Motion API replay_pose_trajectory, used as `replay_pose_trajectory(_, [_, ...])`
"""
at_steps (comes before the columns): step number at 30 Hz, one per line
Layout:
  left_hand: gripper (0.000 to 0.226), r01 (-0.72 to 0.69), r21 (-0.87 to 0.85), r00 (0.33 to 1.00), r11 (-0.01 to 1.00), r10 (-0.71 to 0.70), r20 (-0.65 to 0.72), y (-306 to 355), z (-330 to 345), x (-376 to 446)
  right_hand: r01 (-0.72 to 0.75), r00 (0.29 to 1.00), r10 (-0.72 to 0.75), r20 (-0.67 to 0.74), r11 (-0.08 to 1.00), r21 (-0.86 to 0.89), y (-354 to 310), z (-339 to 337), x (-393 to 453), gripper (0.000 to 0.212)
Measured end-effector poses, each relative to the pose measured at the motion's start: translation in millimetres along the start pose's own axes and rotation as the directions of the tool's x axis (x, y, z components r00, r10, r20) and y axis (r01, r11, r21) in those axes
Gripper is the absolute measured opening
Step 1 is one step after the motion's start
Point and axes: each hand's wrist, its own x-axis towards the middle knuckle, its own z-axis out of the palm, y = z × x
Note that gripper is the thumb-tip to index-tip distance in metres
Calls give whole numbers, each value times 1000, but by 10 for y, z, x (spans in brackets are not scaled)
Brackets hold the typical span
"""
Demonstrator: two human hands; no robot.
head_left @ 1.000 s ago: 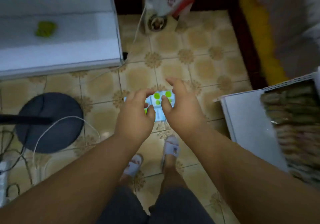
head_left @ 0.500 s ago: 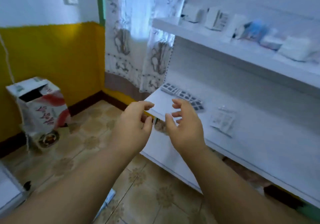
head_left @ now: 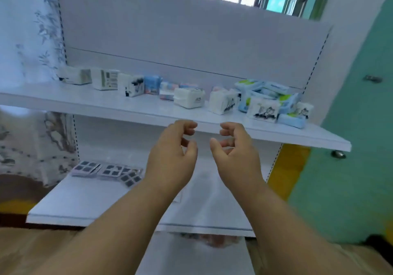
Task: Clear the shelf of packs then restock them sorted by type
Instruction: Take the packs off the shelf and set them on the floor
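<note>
Two bare hands hang side by side in front of the white metal shelf unit, neither holding anything. The left hand has loosely curled fingers, its grip empty; the right hand mirrors it, fingers loosely bent, thumb pointing toward the left hand, grip also empty. A narrow gap separates them.

Below and behind the hands lies the lower white shelf board. Near its back left corner sit flat blister sheets with dark square cells, overlapping in a short row; the nearest sheet lies just beside the left wrist.

Just beyond the fingertips runs the front edge of the upper white shelf board. Along its back stand small white tissue packs from the left end toward the middle, with a blue-and-pink pack among them. At the right end, blue and green flat wipe packs are heaped together with more white packs bearing black drawings.

Behind the unit hangs a white patterned curtain on the left; a green wall stands at right.
</note>
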Motion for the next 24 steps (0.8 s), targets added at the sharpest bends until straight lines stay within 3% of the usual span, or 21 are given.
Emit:
replay_pose_trajectory(8, [29, -131, -49, 975, 990, 138, 174, 163, 763, 984, -130, 975, 115, -189, 989, -71, 336, -195, 806, 27])
replay_pose_trajectory(16, [26, -110, -141, 946, 984, 147, 290, 320, 1749, 1640, -199, 946, 157, -284, 972, -125, 1045, -605, 1384, 23])
replay_pose_trajectory(21, [32, 90, -161, 958, 983, -41, 285, 436, 2382, 2159, -186, 966, 151, -208, 969, -161, 1526, -869, 2155, 24])
replay_pose_trajectory(24, [39, 278, -276, 949, 920, -218, 228, 466, 2706, 2513, -198, 976, 169, -139, 953, -230, 1777, -970, 2763, 30])
